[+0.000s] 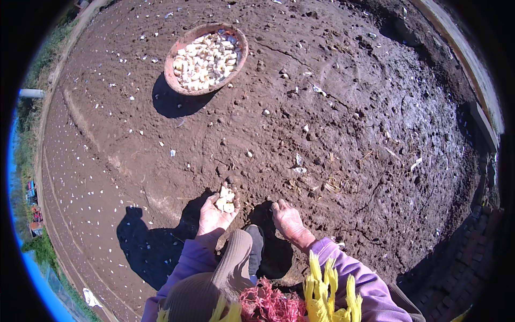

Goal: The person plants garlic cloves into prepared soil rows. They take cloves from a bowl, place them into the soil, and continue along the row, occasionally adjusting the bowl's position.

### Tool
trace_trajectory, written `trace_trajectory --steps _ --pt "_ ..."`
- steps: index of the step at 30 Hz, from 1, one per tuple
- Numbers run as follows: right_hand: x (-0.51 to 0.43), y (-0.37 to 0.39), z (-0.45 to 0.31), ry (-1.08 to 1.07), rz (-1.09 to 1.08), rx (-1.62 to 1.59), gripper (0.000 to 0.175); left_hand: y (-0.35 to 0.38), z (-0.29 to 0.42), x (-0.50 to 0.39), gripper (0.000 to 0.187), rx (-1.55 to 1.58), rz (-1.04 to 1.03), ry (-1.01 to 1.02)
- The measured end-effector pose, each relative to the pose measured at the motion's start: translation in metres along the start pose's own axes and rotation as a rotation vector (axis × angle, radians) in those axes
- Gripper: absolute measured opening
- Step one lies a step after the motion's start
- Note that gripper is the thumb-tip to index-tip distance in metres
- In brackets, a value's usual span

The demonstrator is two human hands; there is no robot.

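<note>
Palm up in front of my knee, my left hand (219, 209) cups a few pale garlic cloves (225, 200). My right hand (287, 219) is to its right, back upward and fingers curled down by the soil; whether it holds anything is hidden. Ahead and to the left, a round reddish bowl (171, 76) full of peeled-looking white cloves (207, 60) rests on the brown soil (209, 137). Single cloves, such as one clove (249, 153), are dotted over the ground.
My dark shoe (254, 245) is between my hands. Yellow and pink scarf fringes (271, 302) hang at the bottom. Bits of straw (332, 185) and white scraps lie on the soil at right. A pale raised edge (462, 52) curves along the far right, with brickwork (458, 265) below.
</note>
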State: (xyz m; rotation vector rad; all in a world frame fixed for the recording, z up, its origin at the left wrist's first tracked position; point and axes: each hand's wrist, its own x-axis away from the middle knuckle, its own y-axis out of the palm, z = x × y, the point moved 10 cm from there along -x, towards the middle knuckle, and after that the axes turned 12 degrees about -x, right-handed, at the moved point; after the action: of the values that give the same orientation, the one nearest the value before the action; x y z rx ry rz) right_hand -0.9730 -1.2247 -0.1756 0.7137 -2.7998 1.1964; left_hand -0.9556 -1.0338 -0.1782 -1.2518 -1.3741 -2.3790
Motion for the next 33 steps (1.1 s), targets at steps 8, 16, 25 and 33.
trace_trajectory --steps 8,16,25,33 --pt "-0.009 -0.011 0.002 0.218 -0.071 -0.083 0.022 -0.003 -0.037 -0.009 0.039 -0.031 -0.042 -0.132" --pt "-0.035 -0.058 -0.014 0.257 0.142 -0.829 0.028 0.003 -0.050 -0.012 0.036 -0.395 0.005 -0.087" --pt "-0.007 -0.019 0.019 0.672 0.100 -1.422 0.017 0.002 -0.073 -0.023 0.032 -0.420 0.092 -0.088" --pt "-0.021 -0.120 0.090 0.337 0.513 -1.587 0.022 0.007 -0.014 -0.022 0.030 -0.345 0.094 0.040"
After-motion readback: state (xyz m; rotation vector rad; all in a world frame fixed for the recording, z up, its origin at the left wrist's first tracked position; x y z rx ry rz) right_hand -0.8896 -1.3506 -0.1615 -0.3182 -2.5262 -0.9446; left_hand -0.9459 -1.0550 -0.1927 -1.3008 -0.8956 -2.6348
